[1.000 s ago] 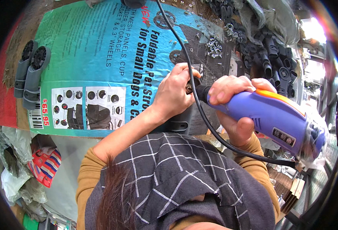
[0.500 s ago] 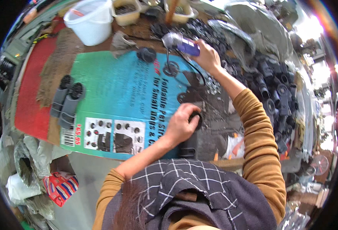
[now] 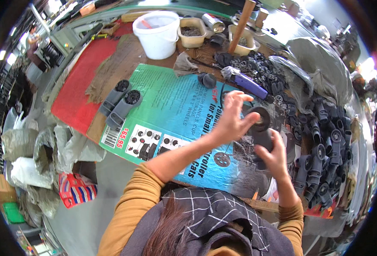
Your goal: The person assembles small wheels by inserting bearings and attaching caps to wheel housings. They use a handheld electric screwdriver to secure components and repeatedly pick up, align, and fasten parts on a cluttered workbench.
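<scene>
My right hand [image 3: 277,155] grips a dark grey plastic caster housing [image 3: 263,139] over the right part of the cardboard, its round black end pointing away from me. Beside that round end, my left hand [image 3: 233,119] has its fingers spread, with the thumb at the part's edge; whether it touches is unclear. A purple electric screwdriver [image 3: 249,85] lies just beyond my hands, next to small black parts. Two similar grey housings with black wheels [image 3: 126,106] lie together at the cardboard's left end. A small black round part [image 3: 206,80] sits near its far edge.
Printed green and blue cardboard [image 3: 171,102] covers the bench. A white bucket [image 3: 157,40] and tubs of small parts [image 3: 191,37] stand behind it. Grey housings [image 3: 321,158] are heaped at the right, near a grey plastic bag [image 3: 316,59]. A wooden post [image 3: 242,25] rises at the back.
My right hand has let go of the purple screwdriver, which now lies on the bench, and has come down onto the grey housing. My left hand has lifted and opened. The view has shifted.
</scene>
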A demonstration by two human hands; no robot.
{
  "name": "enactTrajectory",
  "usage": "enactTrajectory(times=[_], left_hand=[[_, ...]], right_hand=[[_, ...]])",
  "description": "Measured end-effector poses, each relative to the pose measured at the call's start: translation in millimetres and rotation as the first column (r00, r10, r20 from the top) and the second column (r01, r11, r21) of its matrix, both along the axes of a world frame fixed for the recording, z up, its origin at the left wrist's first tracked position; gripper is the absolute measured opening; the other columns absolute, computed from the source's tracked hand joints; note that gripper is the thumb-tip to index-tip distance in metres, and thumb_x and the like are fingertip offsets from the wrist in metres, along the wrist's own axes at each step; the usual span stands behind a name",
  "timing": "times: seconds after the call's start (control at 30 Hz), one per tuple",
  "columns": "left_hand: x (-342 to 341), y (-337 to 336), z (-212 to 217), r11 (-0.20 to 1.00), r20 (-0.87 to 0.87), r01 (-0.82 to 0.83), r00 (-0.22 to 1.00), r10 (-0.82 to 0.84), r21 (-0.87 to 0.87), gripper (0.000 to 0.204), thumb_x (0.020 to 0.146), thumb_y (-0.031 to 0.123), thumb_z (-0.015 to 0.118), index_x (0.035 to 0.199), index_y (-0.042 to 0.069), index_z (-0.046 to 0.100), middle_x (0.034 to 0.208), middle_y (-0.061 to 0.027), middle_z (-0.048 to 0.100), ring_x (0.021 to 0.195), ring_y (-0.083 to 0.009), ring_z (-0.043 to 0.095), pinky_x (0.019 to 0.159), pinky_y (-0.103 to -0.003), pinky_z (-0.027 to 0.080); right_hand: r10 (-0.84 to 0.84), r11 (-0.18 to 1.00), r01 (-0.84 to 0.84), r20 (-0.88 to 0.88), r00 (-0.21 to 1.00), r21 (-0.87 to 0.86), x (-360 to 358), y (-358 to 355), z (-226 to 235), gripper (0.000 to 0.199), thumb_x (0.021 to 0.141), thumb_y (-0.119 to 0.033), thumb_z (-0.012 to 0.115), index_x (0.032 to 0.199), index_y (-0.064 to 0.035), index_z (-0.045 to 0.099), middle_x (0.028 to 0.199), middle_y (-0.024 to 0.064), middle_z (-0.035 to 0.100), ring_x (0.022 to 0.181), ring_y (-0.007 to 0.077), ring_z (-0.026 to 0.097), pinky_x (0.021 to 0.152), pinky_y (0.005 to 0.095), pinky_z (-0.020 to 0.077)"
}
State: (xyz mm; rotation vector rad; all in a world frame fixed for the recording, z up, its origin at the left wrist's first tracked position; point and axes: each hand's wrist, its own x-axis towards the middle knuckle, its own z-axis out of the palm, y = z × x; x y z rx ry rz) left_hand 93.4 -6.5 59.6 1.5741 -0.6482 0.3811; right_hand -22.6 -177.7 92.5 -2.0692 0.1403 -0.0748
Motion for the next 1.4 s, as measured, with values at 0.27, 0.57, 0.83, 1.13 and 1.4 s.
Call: enactTrajectory(times=[0.27, 0.57, 0.83, 1.13, 1.4], left_hand=[[105.9, 325.9, -27.6, 0.13, 0.248, -0.459, 0.672, 0.697, 0.879, 0.086, 0.072, 0.068, 0.064, 0.137, 0.015, 0.046, 0.144, -0.0233, 0.038, 0.133, -0.0389, 0.037, 0.109, -0.048, 0.032], [38.3, 314.8, -56.4, 0.092, 0.451, -0.67, 0.588, 0.672, 0.737, 0.071, 0.078, 0.059, 0.066, 0.13, 0.013, 0.051, 0.128, -0.021, 0.052, 0.114, -0.0389, 0.054, 0.095, -0.049, 0.043], [19.8, 257.6, -9.9, 0.307, -0.055, -0.176, 0.786, 0.616, 0.935, 0.08, 0.071, 0.031, 0.076, 0.139, 0.012, 0.039, 0.123, -0.0242, 0.055, 0.113, -0.0385, 0.055, 0.096, -0.044, 0.043], [-59.4, 64.5, -11.0, 0.631, -0.483, 0.359, 0.875, 0.029, 0.688, 0.105, 0.067, 0.043, 0.078, 0.149, 0.011, 0.021, 0.132, -0.0205, 0.026, 0.123, -0.0391, 0.04, 0.108, -0.043, 0.034], [-91.6, 15.6, -34.5, 0.684, -0.367, 0.225, 0.928, 0.068, 0.694, 0.098, 0.077, 0.05, 0.072, 0.146, 0.005, 0.019, 0.134, -0.0232, 0.023, 0.128, -0.0431, 0.031, 0.107, -0.046, 0.032]], right_hand=[[-0.556, 0.138, 0.787, 0.61, 0.564, -0.601, -52.7, -350.0, 47.4, 0.071, 0.082, -0.052, 0.067, 0.126, 0.0009, 0.05, 0.114, 0.0222, 0.062, 0.103, 0.0379, 0.061, 0.089, 0.0432, 0.0456], [-0.858, 0.058, 0.517, 0.222, 0.463, -0.854, -103.3, -663.9, 8.8, 0.055, 0.082, -0.052, 0.056, 0.108, -0.0043, 0.069, 0.116, 0.0219, 0.064, 0.112, 0.0359, 0.059, 0.096, 0.0446, 0.0433], [-0.744, -0.182, 0.539, 0.473, 0.471, -0.822, -93.7, -519.8, 44.4, 0.054, 0.086, -0.054, 0.055, 0.11, -0.0061, 0.065, 0.109, 0.0177, 0.067, 0.106, 0.0353, 0.061, 0.089, 0.0433, 0.0465], [0.054, 0.595, 0.263, 0.365, 0.93, -0.76, 81.2, -181.9, -7.6, 0.016, 0.079, -0.022, 0.068, 0.078, -0.0061, 0.069, 0.084, 0.013, 0.066, 0.089, 0.0312, 0.062, 0.083, 0.0403, 0.0482], [-0.45, 0.502, 0.286, 0.036, 0.892, -0.816, 144.7, -159.3, -59.4, 0.044, 0.088, -0.049, 0.053, 0.1, -0.0085, 0.065, 0.108, 0.0176, 0.065, 0.101, 0.0393, 0.061, 0.082, 0.0506, 0.0486]])
